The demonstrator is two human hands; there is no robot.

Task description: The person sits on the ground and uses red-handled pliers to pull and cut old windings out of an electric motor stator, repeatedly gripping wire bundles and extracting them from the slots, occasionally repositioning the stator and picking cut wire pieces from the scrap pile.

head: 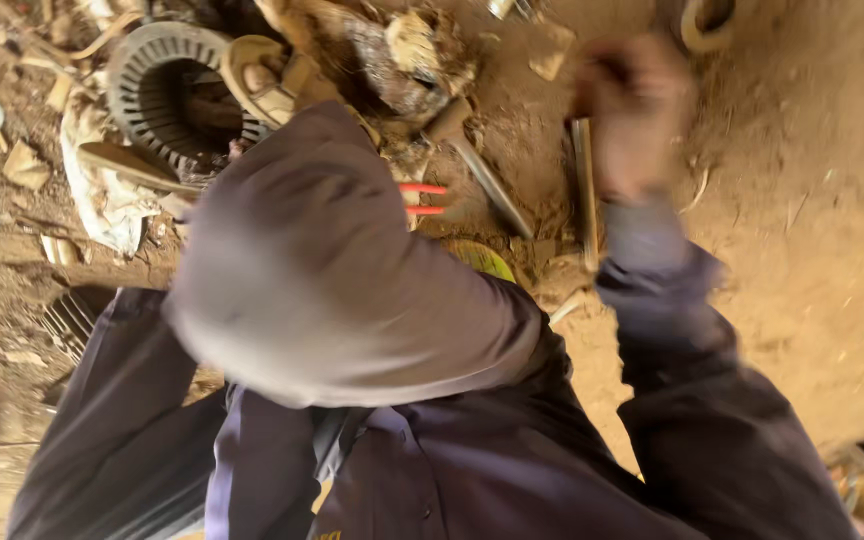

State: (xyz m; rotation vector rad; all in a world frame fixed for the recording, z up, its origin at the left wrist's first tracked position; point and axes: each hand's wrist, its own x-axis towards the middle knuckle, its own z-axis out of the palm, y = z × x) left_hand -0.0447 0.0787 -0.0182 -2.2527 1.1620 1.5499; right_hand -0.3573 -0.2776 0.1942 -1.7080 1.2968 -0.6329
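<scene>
One hand shows clearly: the right hand, raised and blurred, fingers curled into a fist. Whether it grips anything cannot be told; a thin metal rod stands just below and beside it, upright against the dirt, its top end lost in the blur of the fist. The right sleeve, dark purple, runs down from the wrist to the lower edge of the view.

The left hand is hidden: the left sleeve bends across the middle of the view and its elbow covers what lies behind, so the hand's state cannot be told.

Past the elbow, two red handles poke out side by side, pointing right. A hammer lies on the ground near them, head up-left, handle slanting down-right toward the rod. A ribbed round motor housing sits at upper left, open end toward the camera, with a strip of pale cloth beneath it. A lump of dirty debris lies at top centre. Brown soil fills the right side.
</scene>
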